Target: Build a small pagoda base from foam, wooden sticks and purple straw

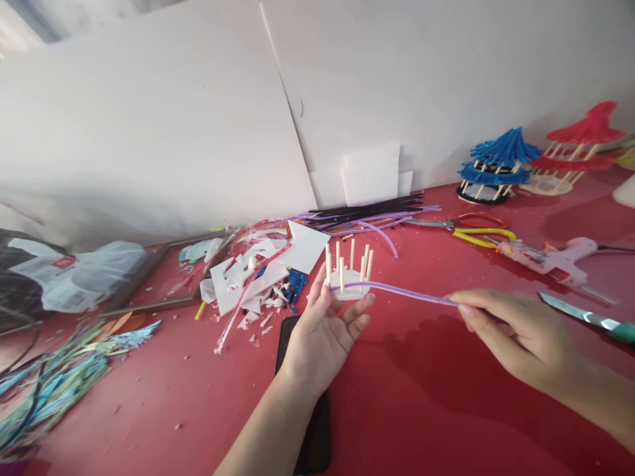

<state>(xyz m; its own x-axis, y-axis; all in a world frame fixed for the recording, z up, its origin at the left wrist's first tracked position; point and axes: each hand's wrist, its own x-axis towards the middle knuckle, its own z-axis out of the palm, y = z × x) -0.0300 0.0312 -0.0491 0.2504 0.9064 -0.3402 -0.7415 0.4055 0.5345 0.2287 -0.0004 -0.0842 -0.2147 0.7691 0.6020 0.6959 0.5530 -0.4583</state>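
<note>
My left hand (322, 337) holds up a small round white base (353, 291) with several short wooden sticks (352, 256) standing upright around its rim. The thumb of that hand presses one end of a purple pipe cleaner (397, 289) against the base's near left edge. From there the pipe cleaner runs across the front of the base to the right. Its other end is pinched between thumb and fingers of my right hand (510, 330), which stretches it out over the red table. A dark phone (317, 430) lies beneath my left forearm, partly hidden by it.
Black and purple pipe cleaners (367, 213), pliers (461, 226), a pink glue gun (550, 258) and a cutter blade (580, 314) lie behind and right. Blue (496, 165) and red (575, 152) roofed models stand back right. Paper scraps (262, 271), a frame (153, 291) and coloured strips (64, 377) lie left.
</note>
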